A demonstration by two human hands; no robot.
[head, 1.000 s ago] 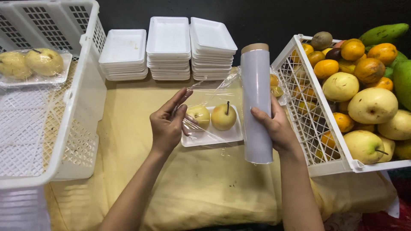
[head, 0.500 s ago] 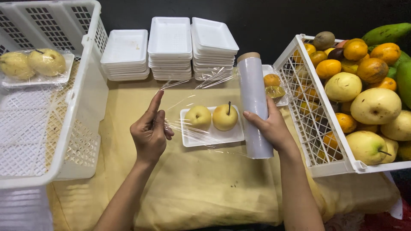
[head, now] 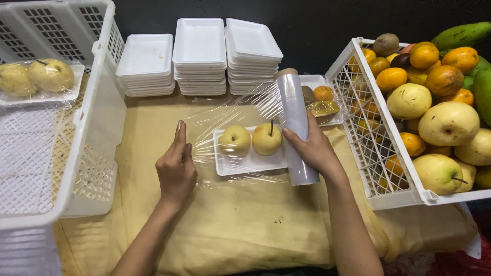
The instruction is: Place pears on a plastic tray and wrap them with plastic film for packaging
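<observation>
Two pale yellow pears (head: pixel 250 140) sit on a white foam tray (head: pixel 250 162) under clear film (head: pixel 220 120), upon a yellowish cloth (head: pixel 235 220), right of a white lattice crate (head: pixel 61 128).

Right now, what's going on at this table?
A person is stretching clear cling film over a white foam tray holding two yellow pears. The left hand pinches the film's free edge out to the left; the right hand grips the roll, upright beside the tray. A wrapped tray of pears sits in the white crate at left.
</observation>
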